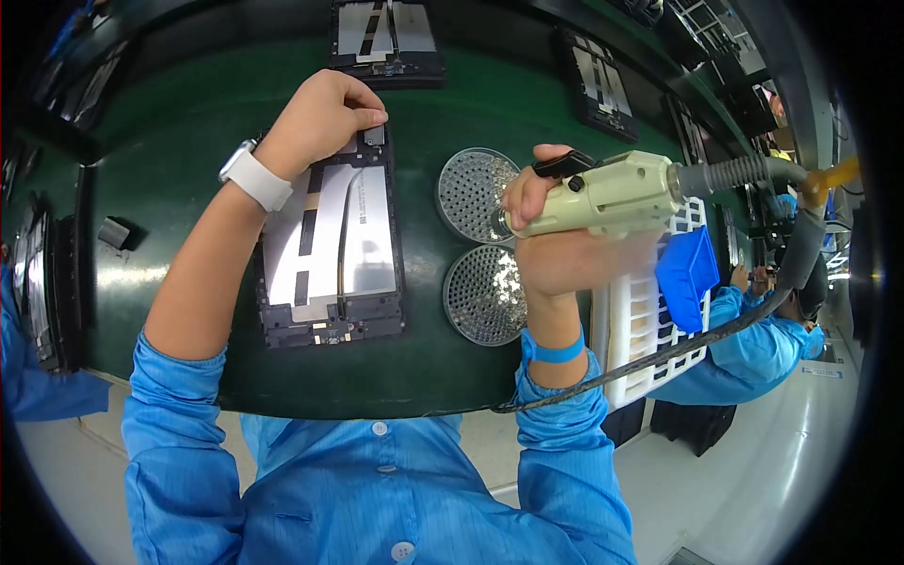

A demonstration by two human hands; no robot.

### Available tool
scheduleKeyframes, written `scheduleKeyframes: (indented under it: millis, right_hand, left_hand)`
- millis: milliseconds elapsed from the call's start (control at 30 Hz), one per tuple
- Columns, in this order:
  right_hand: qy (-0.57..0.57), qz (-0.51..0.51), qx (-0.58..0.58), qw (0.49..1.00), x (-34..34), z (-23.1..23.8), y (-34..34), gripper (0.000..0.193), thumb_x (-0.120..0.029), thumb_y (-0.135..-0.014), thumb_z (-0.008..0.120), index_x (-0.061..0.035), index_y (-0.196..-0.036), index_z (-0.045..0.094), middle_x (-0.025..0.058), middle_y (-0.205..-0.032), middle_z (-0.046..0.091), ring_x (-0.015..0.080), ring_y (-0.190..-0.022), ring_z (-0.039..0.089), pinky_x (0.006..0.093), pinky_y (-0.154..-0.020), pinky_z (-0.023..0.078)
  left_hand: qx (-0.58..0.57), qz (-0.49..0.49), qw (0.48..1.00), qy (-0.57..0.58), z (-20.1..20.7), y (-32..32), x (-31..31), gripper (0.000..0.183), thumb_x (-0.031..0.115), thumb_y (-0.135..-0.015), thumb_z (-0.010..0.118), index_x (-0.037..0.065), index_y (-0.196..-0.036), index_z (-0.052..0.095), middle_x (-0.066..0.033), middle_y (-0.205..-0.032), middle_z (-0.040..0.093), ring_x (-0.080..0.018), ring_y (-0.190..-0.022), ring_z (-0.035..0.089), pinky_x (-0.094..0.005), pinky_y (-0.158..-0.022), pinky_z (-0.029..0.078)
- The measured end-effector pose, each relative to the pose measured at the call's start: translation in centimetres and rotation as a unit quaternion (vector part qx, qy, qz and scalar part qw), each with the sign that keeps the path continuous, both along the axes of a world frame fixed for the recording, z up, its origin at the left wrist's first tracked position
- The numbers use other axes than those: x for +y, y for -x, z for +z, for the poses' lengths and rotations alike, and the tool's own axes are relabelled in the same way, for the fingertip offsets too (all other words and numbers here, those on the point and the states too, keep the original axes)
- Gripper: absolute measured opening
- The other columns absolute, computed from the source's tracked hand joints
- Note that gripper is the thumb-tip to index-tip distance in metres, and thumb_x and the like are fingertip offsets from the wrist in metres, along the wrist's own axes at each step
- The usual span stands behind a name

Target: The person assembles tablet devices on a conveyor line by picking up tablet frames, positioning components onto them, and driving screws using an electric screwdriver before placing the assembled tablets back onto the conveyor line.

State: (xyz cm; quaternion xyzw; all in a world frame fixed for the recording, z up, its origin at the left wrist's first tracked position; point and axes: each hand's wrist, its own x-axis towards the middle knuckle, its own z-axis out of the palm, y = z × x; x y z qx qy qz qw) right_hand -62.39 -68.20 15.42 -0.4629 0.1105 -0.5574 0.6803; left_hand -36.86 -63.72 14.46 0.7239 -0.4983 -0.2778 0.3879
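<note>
My left hand (pixel 325 118) is over the far end of an opened tablet (pixel 372 231), which lies on the green bench mat with its silver battery and black ribbon cables bare. Its thumb and forefinger are pinched together by the far right corner, and what is between them is too small to make out. My right hand (pixel 565 259) is wrapped round a cream electric screwdriver (pixel 617 193) with a black lever. The tool lies on its side, its front end over the far one of two round perforated trays (pixel 461 193). Small shiny screws show in both, the near tray (pixel 468 306) included.
More opened tablets lie at the back, one in the middle (pixel 414 66) and one to the right (pixel 603 94). A white plastic basket (pixel 621 348) with a blue bin (pixel 690 278) stands right. The screwdriver's cable (pixel 716 334) hangs across my right forearm. Another person (pixel 753 348) sits at right.
</note>
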Motion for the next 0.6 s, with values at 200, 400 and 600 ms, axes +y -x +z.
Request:
scheduleKeyframes:
  millis: [200, 400, 600]
  right_hand:
    - [0.056, 0.044, 0.001, 0.997, -0.2, 0.1, -0.2, 0.107, -0.085, -0.083, 0.022, 0.0118, -0.108, 0.057, 0.0176, -0.065, 0.059, 0.0209, -0.050, 0.052, 0.0319, -0.046, 0.043]
    - [0.029, 0.005, 0.034, 0.999, 0.8, 1.4, -0.7, 0.115, -0.093, -0.076, 0.021, 0.0114, -0.108, 0.057, 0.0145, -0.060, 0.054, 0.0224, -0.048, 0.047, 0.0332, -0.047, 0.042]
    - [-0.022, 0.175, -0.011, 0.984, 3.4, 3.1, -3.4, 0.120, -0.095, -0.072, 0.015, 0.0108, -0.114, 0.053, 0.0134, -0.063, 0.053, 0.0230, -0.055, 0.047, 0.0334, -0.054, 0.038]
  left_hand:
    - [-0.124, -0.009, 0.987, 0.099, -1.7, -0.7, 0.3, 0.017, 0.011, -0.085, 0.072, -0.003, -0.095, 0.072, -0.0108, -0.086, 0.068, -0.0208, -0.080, 0.065, -0.0315, -0.074, 0.052]
    - [-0.149, -0.057, 0.984, 0.083, -2.7, -0.3, 1.6, 0.019, 0.023, -0.080, 0.075, 0.005, -0.088, 0.076, -0.0126, -0.090, 0.071, -0.0287, -0.085, 0.067, -0.0376, -0.077, 0.053]
    - [-0.045, -0.083, 0.990, 0.100, -2.9, 4.1, 7.6, 0.009, 0.008, -0.078, 0.074, 0.001, -0.084, 0.073, -0.0124, -0.076, 0.064, -0.0281, -0.071, 0.061, -0.0358, -0.065, 0.048]
